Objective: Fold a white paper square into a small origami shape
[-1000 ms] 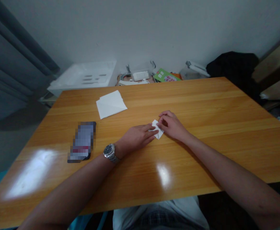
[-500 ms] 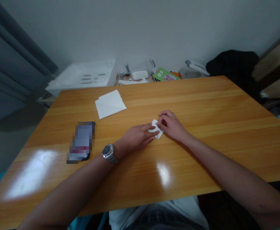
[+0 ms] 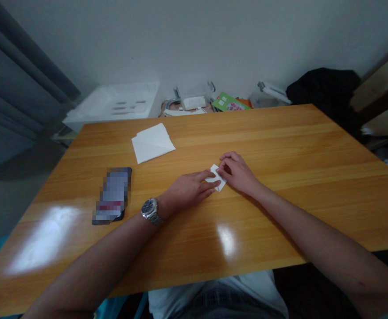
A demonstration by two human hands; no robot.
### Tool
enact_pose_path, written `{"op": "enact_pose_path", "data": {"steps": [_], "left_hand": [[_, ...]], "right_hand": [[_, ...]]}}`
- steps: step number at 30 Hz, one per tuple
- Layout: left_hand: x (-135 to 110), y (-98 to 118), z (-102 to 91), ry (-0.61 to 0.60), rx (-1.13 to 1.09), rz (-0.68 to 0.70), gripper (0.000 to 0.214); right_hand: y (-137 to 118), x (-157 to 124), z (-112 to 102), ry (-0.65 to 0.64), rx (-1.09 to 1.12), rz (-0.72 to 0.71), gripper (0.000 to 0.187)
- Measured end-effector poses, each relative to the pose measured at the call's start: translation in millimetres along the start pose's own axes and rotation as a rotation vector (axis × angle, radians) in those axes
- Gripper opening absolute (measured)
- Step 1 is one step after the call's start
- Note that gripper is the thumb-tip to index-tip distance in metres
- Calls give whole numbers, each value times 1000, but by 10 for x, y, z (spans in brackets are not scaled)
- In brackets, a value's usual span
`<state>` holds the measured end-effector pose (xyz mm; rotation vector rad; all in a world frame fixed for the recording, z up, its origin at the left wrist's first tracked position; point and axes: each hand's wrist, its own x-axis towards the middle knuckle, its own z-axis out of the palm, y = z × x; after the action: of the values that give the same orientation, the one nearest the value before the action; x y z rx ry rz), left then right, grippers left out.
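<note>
A small folded piece of white paper [image 3: 217, 177] lies on the wooden table between my two hands. My left hand [image 3: 194, 188], with a metal watch [image 3: 150, 209] on its wrist, rests palm down; its stretched fingers are spread over the paper's left part and press it to the table. At the paper's right edge, the thumb and index finger of my right hand [image 3: 236, 173] are pinched together on it. The other fingers of that hand curl loosely above the table. My fingers cover part of the paper, so its folds show only partly.
White sheets of paper [image 3: 153, 142] lie farther back to the left. A phone with a blurred screen [image 3: 114, 195] is left of my left wrist. Beyond the table's [image 3: 273, 141] far edge stand a white tray-like piece [image 3: 114, 104], a green booklet [image 3: 229, 102] and a black bag-like heap [image 3: 323, 86].
The view has tilted very slightly. Both hands keep the same hold on the paper, with no clear movement.
</note>
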<state>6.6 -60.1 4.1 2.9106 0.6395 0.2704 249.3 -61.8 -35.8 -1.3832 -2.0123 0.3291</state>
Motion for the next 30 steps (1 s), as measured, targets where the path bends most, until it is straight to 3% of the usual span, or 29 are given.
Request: {"op": "enact_pose_path", "data": {"steps": [18,30], "left_hand": [[-19,-27,48,39,-26,14,41],[-45,-85,-14,31,-98,129,39]], "right_hand": [[5,7,3,-5,-6,-1,11],[-19,5,-12,-13,-13,-5,11]]}}
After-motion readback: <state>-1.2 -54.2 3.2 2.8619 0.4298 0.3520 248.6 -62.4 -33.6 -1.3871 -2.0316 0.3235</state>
